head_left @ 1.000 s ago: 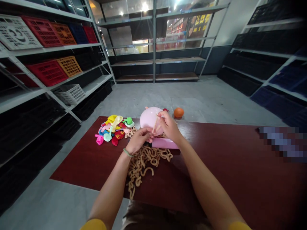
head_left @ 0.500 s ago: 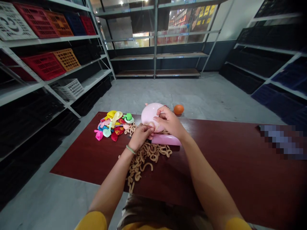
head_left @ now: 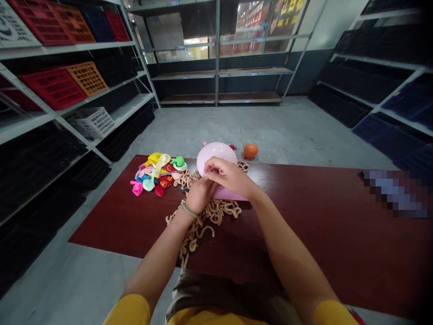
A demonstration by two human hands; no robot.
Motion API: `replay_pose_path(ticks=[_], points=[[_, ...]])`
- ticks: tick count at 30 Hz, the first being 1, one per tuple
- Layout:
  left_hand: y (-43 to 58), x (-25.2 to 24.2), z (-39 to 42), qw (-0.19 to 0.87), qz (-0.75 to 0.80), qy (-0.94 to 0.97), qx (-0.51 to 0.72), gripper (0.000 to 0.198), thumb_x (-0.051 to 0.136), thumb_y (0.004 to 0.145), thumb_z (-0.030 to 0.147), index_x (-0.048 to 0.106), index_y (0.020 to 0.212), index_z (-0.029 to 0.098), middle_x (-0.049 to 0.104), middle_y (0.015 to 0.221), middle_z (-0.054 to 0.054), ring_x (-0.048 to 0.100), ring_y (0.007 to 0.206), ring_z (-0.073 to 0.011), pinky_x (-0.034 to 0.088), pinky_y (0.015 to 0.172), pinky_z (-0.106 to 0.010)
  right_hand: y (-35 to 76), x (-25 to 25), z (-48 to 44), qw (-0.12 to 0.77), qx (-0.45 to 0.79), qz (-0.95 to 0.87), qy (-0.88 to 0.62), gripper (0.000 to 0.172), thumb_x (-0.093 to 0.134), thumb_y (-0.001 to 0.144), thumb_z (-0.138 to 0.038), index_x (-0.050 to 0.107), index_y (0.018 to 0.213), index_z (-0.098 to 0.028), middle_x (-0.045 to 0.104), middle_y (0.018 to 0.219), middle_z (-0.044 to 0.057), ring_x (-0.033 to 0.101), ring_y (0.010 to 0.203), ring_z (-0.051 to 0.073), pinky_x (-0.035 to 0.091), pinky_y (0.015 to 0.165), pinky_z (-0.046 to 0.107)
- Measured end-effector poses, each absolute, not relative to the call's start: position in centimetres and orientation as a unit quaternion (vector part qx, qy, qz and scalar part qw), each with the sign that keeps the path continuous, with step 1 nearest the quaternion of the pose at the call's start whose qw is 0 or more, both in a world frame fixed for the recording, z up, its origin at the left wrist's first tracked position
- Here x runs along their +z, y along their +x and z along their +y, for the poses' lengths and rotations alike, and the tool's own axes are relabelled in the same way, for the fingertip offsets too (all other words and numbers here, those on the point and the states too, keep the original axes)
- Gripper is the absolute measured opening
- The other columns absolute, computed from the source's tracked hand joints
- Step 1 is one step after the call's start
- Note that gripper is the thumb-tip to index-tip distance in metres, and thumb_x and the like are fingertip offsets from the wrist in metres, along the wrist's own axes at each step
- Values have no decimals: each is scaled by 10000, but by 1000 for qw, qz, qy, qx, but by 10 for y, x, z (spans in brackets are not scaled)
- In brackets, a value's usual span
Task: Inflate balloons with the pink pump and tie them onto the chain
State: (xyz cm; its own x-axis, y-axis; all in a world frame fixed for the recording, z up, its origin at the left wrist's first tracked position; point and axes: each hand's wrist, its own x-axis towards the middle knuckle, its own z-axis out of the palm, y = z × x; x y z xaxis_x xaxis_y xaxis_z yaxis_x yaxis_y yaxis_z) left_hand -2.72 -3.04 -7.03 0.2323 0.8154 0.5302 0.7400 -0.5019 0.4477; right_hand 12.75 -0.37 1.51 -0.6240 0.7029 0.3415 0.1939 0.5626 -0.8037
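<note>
An inflated light pink balloon is held at the far edge of the table. My left hand is closed at its near end, and the wrist wears a green band. My right hand crosses above it, thumb and fingertips pinched together against the balloon's lower left side. The balloon's neck is hidden behind my fingers. Beneath my hands lies a pink tube-shaped thing, largely covered by my right hand. Curled tan pieces are spread around it on the table.
Left on the dark red table is a pile of colourful deflated balloons. An orange balloon rests beyond the far edge. A blurred flat item lies at the right. Shelves with crates stand on the left.
My right hand has shifted left and down, closer to my left hand. My left hand has turned so its back faces up. More of the pink tube-shaped thing is covered.
</note>
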Motion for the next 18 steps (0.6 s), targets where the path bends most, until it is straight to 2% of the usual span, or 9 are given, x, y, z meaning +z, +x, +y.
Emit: replay_pose_path(ticks=[3, 5, 7, 10, 16, 18], points=[[-28, -64, -31, 119, 521, 741, 407, 327, 498, 950, 324, 609, 685, 169, 645, 678, -48, 615, 680, -161, 454, 667, -265, 137, 14, 5, 372, 264, -839, -296, 135, 491, 925, -224, 590, 1016, -236, 631, 1023, 22, 542, 968, 172, 435, 871, 342], [-30, -60, -31, 150, 530, 720, 423, 371, 488, 952, 359, 587, 647, 172, 620, 634, -29, 593, 651, -149, 434, 645, -256, 143, 12, 9, 357, 185, -866, -298, 177, 484, 925, -194, 622, 1026, -242, 621, 1047, 32, 503, 1025, 202, 408, 933, 386], [-31, -59, -30, 161, 530, 714, 429, 376, 482, 954, 372, 590, 653, 172, 614, 628, -22, 577, 636, -145, 418, 626, -256, 146, 8, 11, 321, 135, -890, -294, 217, 488, 930, -195, 655, 1053, -261, 607, 1052, 40, 474, 1038, 220, 390, 961, 418], [-32, -61, -30, 133, 520, 731, 422, 346, 491, 951, 348, 614, 682, 170, 629, 661, -35, 575, 657, -155, 410, 632, -267, 145, 4, 10, 281, 89, -907, -302, 258, 479, 944, -209, 685, 1079, -284, 572, 1043, 58, 450, 1001, 225, 409, 926, 418], [-32, -60, -31, 77, 495, 776, 383, 250, 489, 954, 283, 657, 814, 162, 674, 816, -78, 601, 767, -183, 429, 695, -289, 143, 2, 9, 266, 55, -911, -310, 222, 497, 929, -179, 704, 880, -246, 501, 1038, 64, 425, 999, 224, 424, 900, 395], [-32, -60, -31, 72, 493, 777, 385, 245, 489, 955, 276, 656, 819, 160, 674, 821, -81, 603, 774, -184, 432, 700, -288, 144, 2, 10, 275, 66, -909, -306, 205, 506, 922, -174, 695, 887, -247, 497, 1061, 60, 426, 1010, 221, 420, 924, 396]])
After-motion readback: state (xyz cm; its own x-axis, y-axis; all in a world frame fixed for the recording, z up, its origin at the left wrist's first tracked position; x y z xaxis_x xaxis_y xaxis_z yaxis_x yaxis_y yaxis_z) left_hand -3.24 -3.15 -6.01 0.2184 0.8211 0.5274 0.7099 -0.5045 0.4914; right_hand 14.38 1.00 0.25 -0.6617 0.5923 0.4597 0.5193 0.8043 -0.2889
